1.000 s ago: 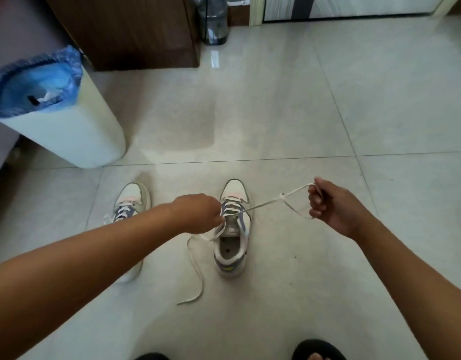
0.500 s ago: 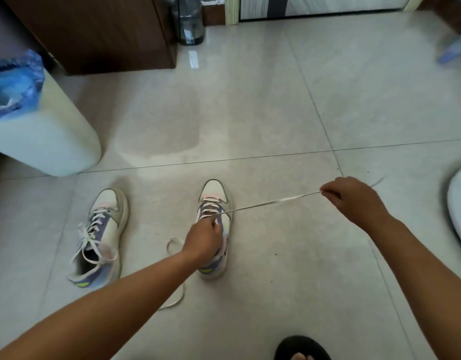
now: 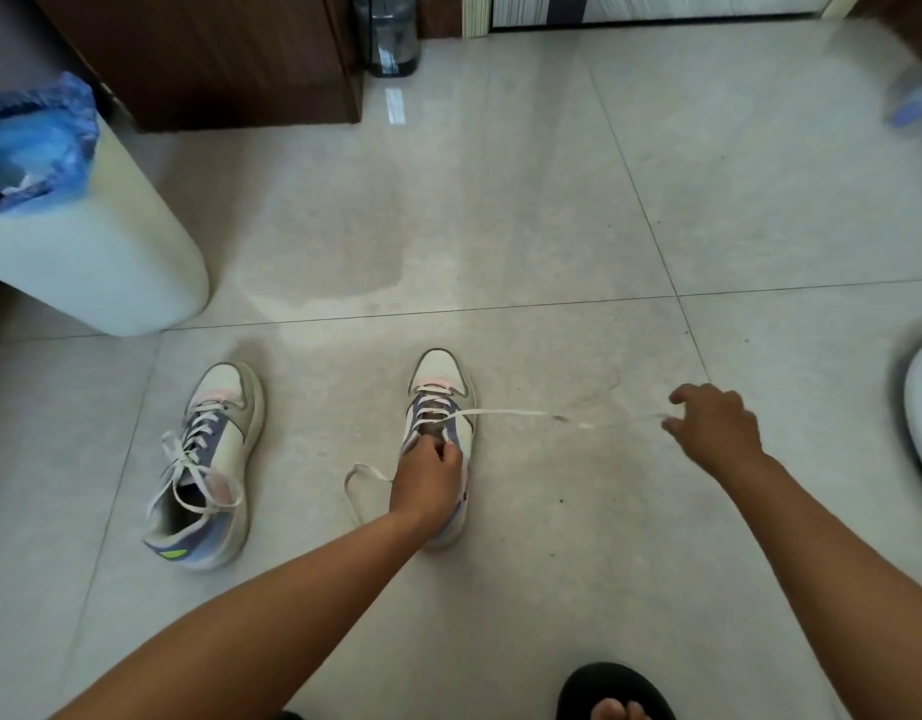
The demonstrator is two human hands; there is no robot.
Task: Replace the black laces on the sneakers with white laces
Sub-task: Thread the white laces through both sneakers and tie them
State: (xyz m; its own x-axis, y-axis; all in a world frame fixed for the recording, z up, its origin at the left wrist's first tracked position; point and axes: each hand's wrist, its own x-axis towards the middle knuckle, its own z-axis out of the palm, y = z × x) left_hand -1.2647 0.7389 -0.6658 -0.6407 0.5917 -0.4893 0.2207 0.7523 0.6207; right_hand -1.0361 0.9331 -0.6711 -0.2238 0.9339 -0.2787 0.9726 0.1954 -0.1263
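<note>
Gripping sneaker [image 3: 440,402] tongue: left hand [image 3: 426,480]; toe pointing away. Right hand [image 3: 718,426] loosely spread, lace [image 3: 505,412] stretched rightward.

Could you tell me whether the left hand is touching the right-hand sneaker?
Touching: the head view shows the left hand gripping the sneaker at its laced tongue.

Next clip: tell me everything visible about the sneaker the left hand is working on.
The sneaker stands upright on the tiled floor, toe pointing away from the person. It is white with purple side panels, a pink band behind the toe cap and a grey rim. A flat white lace crosses its lower eyelets; one end runs right towards the right hand, blurred there, and a loose loop lies on the floor at its left. The left hand grips it at the tongue, hiding the opening and heel.
</note>
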